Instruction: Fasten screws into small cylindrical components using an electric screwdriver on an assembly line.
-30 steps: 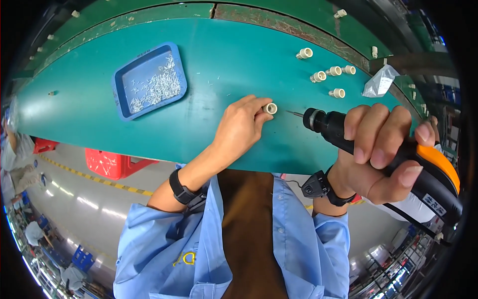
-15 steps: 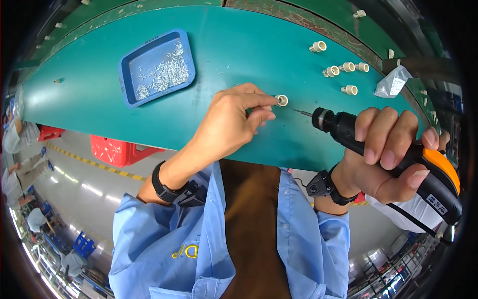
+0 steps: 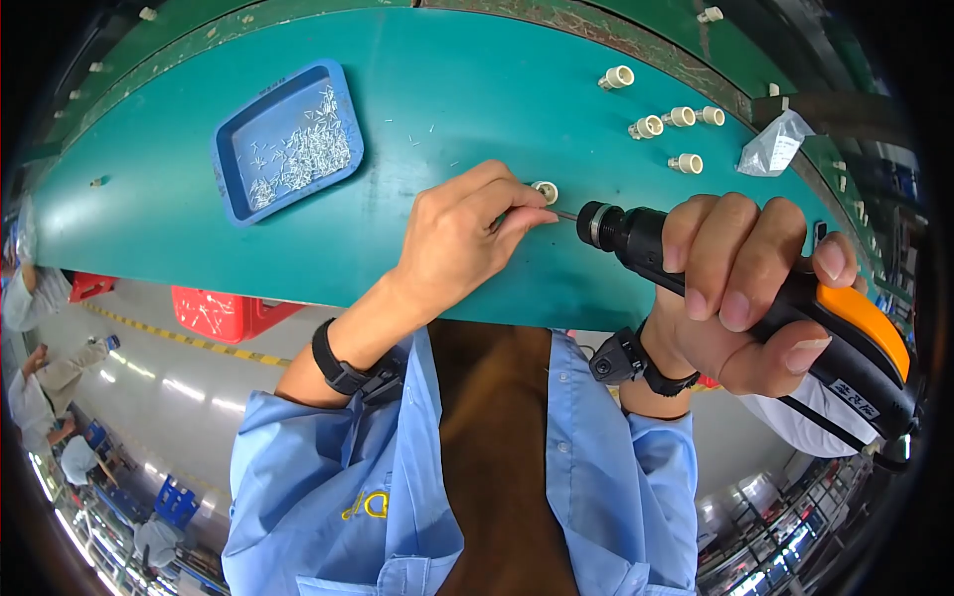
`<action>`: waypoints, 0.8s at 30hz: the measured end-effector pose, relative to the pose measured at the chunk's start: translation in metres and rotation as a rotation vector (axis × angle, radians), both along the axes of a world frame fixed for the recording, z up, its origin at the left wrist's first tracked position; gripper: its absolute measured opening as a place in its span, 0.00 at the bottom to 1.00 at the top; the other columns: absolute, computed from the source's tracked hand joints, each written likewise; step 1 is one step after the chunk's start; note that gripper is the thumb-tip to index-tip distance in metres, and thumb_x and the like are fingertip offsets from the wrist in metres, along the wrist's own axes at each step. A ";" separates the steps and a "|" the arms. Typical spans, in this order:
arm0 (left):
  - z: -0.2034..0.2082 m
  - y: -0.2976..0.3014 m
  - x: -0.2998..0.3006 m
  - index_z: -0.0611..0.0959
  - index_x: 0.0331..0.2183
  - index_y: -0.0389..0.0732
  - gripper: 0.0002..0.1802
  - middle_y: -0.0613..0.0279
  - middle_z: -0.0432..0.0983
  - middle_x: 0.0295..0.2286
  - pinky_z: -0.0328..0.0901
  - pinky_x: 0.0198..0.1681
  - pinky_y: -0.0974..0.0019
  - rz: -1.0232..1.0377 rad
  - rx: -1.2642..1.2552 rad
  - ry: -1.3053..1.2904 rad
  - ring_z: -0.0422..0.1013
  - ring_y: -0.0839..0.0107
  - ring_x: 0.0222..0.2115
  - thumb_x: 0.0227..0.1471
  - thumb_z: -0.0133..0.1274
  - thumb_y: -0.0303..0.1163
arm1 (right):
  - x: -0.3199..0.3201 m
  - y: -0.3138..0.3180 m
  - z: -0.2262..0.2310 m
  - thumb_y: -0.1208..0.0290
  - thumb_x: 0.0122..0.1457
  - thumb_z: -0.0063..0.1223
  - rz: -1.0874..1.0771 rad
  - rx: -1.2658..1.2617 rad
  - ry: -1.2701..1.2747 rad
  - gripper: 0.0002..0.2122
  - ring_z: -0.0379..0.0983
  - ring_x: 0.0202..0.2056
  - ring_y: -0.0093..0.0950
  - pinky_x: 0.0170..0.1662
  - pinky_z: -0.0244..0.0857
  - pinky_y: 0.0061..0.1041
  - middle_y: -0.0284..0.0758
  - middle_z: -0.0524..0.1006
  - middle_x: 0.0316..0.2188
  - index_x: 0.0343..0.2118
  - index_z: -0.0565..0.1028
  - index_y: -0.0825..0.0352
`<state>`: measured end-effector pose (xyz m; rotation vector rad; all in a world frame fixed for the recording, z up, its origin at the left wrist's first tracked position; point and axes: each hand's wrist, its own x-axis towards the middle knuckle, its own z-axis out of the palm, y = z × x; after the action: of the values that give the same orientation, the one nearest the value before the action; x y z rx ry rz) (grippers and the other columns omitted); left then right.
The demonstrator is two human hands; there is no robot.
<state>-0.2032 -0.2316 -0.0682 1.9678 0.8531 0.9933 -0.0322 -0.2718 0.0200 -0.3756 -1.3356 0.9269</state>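
At the lower edge, a light-blue cloth work shirt [image 3: 328,467] is seen, its front hanging open. Above it, on the right, a black electric screwdriver with an orange panel [image 3: 641,238] is gripped by the right hand [image 3: 740,283], whose fingers are curled around the barrel. Its thin steel bit [image 3: 567,215] is aimed leftward, the tip held at the thumb and forefinger of the left hand [image 3: 459,228]. Those two fingertips are pinched together; whether anything small is held between them cannot be told. Just beyond them, on the green tabletop [image 3: 477,109], a short cream-coloured hollow cylinder [image 3: 549,187] is placed with its round opening showing; whether it is touched by the fingers cannot be made out.

For this meeting of bit and fingertips, a steady right wrist seems to be called for: the bit is best lined up straight, pressed lightly, and not spun until its tip is seated squarely. The left fingertips are best held clear of any rotation, and the cylinder is best not knocked.

Farther off to the left, a blue plastic tray with a raised rim [image 3: 225,174] is partly filled with small silvery metal fasteners [image 3: 316,154]. To the right, five similar cream cylinders [image 3: 647,126] are spread, and beside them a crumpled clear plastic bag [image 3: 775,144] is set.
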 end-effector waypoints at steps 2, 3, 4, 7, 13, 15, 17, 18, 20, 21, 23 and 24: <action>0.000 0.000 -0.002 0.81 0.24 0.36 0.05 0.63 0.73 0.20 0.61 0.19 0.74 0.019 -0.004 -0.012 0.68 0.75 0.17 0.38 0.59 0.19 | 0.000 0.001 -0.002 0.57 0.57 0.47 0.019 -0.006 -0.005 0.19 0.63 0.21 0.20 0.27 0.58 0.24 0.26 0.66 0.22 0.48 0.63 0.60; 0.000 0.000 0.000 0.80 0.24 0.36 0.06 0.63 0.73 0.20 0.60 0.19 0.74 0.018 -0.009 -0.024 0.68 0.76 0.17 0.38 0.60 0.19 | 0.001 0.001 -0.002 0.57 0.57 0.47 0.013 -0.007 -0.008 0.19 0.63 0.21 0.20 0.27 0.58 0.24 0.26 0.66 0.22 0.48 0.63 0.60; 0.000 -0.001 0.001 0.80 0.24 0.36 0.06 0.63 0.73 0.20 0.60 0.19 0.74 0.013 -0.010 -0.025 0.68 0.76 0.17 0.38 0.60 0.19 | 0.001 0.000 -0.002 0.57 0.57 0.47 0.012 -0.011 -0.006 0.19 0.63 0.21 0.20 0.27 0.58 0.24 0.26 0.66 0.22 0.48 0.63 0.60; 0.000 -0.002 0.004 0.80 0.23 0.37 0.08 0.63 0.71 0.19 0.62 0.19 0.68 0.019 -0.049 -0.038 0.67 0.68 0.16 0.35 0.63 0.25 | 0.001 -0.002 -0.001 0.57 0.57 0.46 0.009 -0.019 -0.003 0.19 0.63 0.21 0.20 0.26 0.58 0.24 0.26 0.66 0.22 0.48 0.63 0.60; 0.008 0.003 0.008 0.79 0.26 0.37 0.11 0.61 0.70 0.23 0.64 0.22 0.66 0.000 -0.062 -0.019 0.68 0.66 0.19 0.34 0.62 0.24 | 0.007 0.001 0.000 0.58 0.58 0.44 -0.003 0.030 -0.066 0.20 0.62 0.19 0.20 0.26 0.57 0.24 0.26 0.65 0.22 0.50 0.61 0.60; 0.015 0.003 0.016 0.79 0.29 0.37 0.12 0.61 0.70 0.27 0.64 0.24 0.64 0.082 -0.054 0.034 0.69 0.64 0.22 0.35 0.62 0.24 | 0.010 0.004 -0.002 0.58 0.58 0.43 -0.008 0.043 -0.093 0.20 0.61 0.19 0.20 0.25 0.57 0.24 0.26 0.65 0.21 0.51 0.61 0.61; 0.000 0.003 0.019 0.79 0.29 0.37 0.13 0.60 0.70 0.28 0.64 0.25 0.63 0.058 -0.069 0.048 0.69 0.64 0.23 0.35 0.61 0.24 | 0.009 0.005 -0.008 0.58 0.59 0.43 -0.041 0.031 -0.092 0.20 0.61 0.18 0.21 0.25 0.58 0.25 0.27 0.65 0.21 0.51 0.61 0.62; -0.005 0.003 0.020 0.79 0.30 0.37 0.13 0.60 0.69 0.29 0.65 0.26 0.63 0.039 -0.081 0.067 0.69 0.63 0.23 0.36 0.61 0.24 | 0.008 0.006 -0.010 0.59 0.59 0.42 -0.055 0.026 -0.089 0.20 0.61 0.18 0.21 0.25 0.58 0.25 0.27 0.65 0.21 0.52 0.60 0.62; -0.012 0.003 0.019 0.78 0.31 0.37 0.14 0.60 0.69 0.30 0.65 0.26 0.62 0.020 -0.097 0.084 0.69 0.62 0.24 0.36 0.61 0.24 | 0.004 0.008 -0.013 0.59 0.59 0.42 -0.056 0.013 -0.093 0.20 0.61 0.18 0.21 0.25 0.58 0.25 0.28 0.65 0.21 0.52 0.60 0.63; -0.015 0.001 0.018 0.78 0.30 0.37 0.13 0.60 0.69 0.29 0.65 0.26 0.62 0.017 -0.105 0.078 0.69 0.62 0.24 0.36 0.60 0.24 | 0.002 0.008 -0.015 0.60 0.58 0.42 -0.058 0.002 -0.098 0.20 0.61 0.18 0.21 0.24 0.58 0.26 0.28 0.65 0.21 0.51 0.60 0.63; -0.018 0.000 0.017 0.78 0.30 0.37 0.12 0.60 0.69 0.29 0.65 0.26 0.61 0.009 -0.124 0.066 0.70 0.61 0.25 0.37 0.60 0.24 | 0.001 0.010 -0.018 0.60 0.58 0.42 -0.061 -0.015 -0.103 0.20 0.61 0.17 0.22 0.24 0.58 0.26 0.29 0.65 0.20 0.51 0.60 0.63; -0.019 0.000 0.017 0.78 0.30 0.37 0.12 0.60 0.69 0.29 0.65 0.26 0.61 0.008 -0.129 0.065 0.70 0.61 0.25 0.37 0.60 0.24 | 0.001 0.011 -0.019 0.60 0.58 0.42 -0.056 -0.019 -0.109 0.20 0.61 0.17 0.22 0.24 0.58 0.26 0.29 0.65 0.20 0.51 0.60 0.63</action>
<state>-0.1859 -0.2314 -0.0874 1.8965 0.9384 0.8614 -0.0308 -0.2606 0.0007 -0.4815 -1.4094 0.8825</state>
